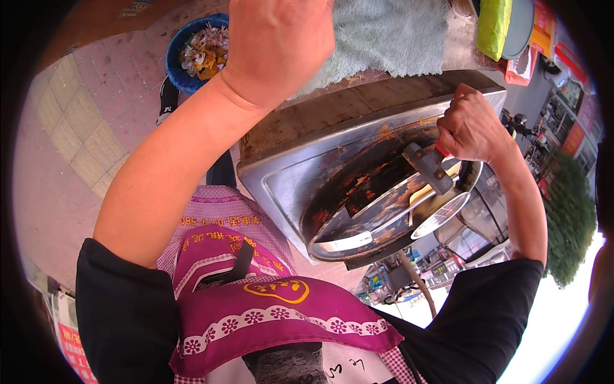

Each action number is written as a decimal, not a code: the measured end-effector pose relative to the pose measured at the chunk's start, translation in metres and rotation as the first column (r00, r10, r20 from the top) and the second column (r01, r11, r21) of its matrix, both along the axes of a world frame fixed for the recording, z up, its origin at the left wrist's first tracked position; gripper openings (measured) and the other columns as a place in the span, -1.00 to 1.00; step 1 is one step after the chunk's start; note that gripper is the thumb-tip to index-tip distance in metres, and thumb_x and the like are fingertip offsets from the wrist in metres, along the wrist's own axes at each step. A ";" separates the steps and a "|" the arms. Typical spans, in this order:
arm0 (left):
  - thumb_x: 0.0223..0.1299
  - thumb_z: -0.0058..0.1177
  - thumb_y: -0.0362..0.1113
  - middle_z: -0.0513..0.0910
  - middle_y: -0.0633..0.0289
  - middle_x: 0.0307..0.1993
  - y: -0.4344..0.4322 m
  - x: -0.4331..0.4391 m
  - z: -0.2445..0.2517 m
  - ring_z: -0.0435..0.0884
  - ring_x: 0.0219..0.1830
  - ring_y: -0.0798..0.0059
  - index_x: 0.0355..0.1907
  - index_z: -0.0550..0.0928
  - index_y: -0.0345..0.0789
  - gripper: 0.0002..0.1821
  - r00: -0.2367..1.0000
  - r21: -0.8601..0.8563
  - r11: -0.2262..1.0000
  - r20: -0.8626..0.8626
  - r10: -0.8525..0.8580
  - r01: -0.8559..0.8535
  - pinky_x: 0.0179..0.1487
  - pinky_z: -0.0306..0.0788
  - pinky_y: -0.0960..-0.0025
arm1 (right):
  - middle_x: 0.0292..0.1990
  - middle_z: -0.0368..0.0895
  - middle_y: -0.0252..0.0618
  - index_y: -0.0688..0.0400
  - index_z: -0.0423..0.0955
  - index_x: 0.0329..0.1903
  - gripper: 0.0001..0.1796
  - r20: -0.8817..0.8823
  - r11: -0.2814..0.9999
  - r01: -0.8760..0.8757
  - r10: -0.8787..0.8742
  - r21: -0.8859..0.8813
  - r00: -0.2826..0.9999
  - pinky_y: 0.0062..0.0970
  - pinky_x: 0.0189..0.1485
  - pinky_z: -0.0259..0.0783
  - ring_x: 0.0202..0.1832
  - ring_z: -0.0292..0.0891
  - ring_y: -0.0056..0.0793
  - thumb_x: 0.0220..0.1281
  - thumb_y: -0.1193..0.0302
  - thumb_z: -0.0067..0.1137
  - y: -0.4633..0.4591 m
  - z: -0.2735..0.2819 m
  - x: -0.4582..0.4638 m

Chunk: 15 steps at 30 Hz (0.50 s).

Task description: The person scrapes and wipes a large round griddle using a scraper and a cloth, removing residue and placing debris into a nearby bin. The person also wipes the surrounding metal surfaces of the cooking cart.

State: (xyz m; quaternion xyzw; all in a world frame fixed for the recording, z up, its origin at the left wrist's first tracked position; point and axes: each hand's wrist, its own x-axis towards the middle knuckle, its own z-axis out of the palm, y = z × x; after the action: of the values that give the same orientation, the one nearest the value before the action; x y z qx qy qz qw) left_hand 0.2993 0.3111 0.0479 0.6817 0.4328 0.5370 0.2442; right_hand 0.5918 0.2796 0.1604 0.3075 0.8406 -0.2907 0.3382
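My left hand (283,48) is a closed fist at the top edge, beside a grey-green towel (393,36); its fingertips are hidden, so whatever it might hold cannot be seen. On the right, my right hand (472,127) grips a red handle (442,148) joined to a grey metal bracket (427,168). Below the bracket is a round, blackened pan (331,216) with orange-red residue, set in a stainless steel stove top (280,192). Across the pan lies a long-handled metal utensil (398,216). A round wire-mesh strainer (441,216) sits at the pan's near right rim.
A blue bin (172,60) with food scraps stands on the paving at upper left. A brown ledge (355,103) runs along the stove's far side. A lime-green packet (494,29) and a grey round container (520,26) are at upper right. Motorbikes and shopfronts line the street.
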 end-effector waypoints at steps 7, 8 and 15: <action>0.12 -0.01 -0.63 0.49 -0.04 -0.32 0.000 0.002 0.003 0.54 -0.31 -0.09 -0.15 0.46 -0.36 -0.76 1.000 0.017 1.000 0.020 0.006 -0.007 -0.26 0.40 0.10 | -0.78 0.38 -0.11 0.07 0.38 -0.85 -0.72 -0.015 0.999 -0.022 0.021 -0.037 1.000 -0.23 -0.21 0.31 -0.62 0.30 -0.02 -0.13 0.32 0.02 -0.005 -0.004 -0.011; 0.12 0.00 -0.63 0.48 -0.04 -0.32 0.000 0.004 0.002 0.54 -0.31 -0.10 -0.15 0.46 -0.36 -0.76 0.999 0.027 1.000 0.040 0.005 -0.006 -0.26 0.40 0.09 | -0.78 0.39 -0.11 0.08 0.39 -0.84 -0.72 -0.054 0.999 -0.009 0.006 -0.051 0.999 -0.23 -0.21 0.31 -0.62 0.32 -0.03 -0.13 0.32 0.02 -0.015 -0.008 -0.018; 0.17 0.00 -0.59 0.48 -0.03 -0.34 -0.001 0.006 -0.005 0.54 -0.32 -0.09 -0.18 0.44 -0.34 -0.81 0.999 0.030 0.998 0.022 0.049 -0.050 -0.28 0.41 0.07 | -0.75 0.42 -0.20 0.07 0.42 -0.76 -0.63 -0.023 0.992 0.105 -0.104 0.066 0.994 -0.24 -0.11 0.30 -0.54 0.42 -0.17 0.10 0.23 0.08 -0.049 0.017 -0.048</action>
State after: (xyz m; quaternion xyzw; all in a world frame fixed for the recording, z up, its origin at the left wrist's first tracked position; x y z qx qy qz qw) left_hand 0.3056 0.3105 0.0425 0.6687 0.4389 0.5565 0.2248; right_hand 0.5442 0.2310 0.1778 0.3593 0.8360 -0.2825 0.3038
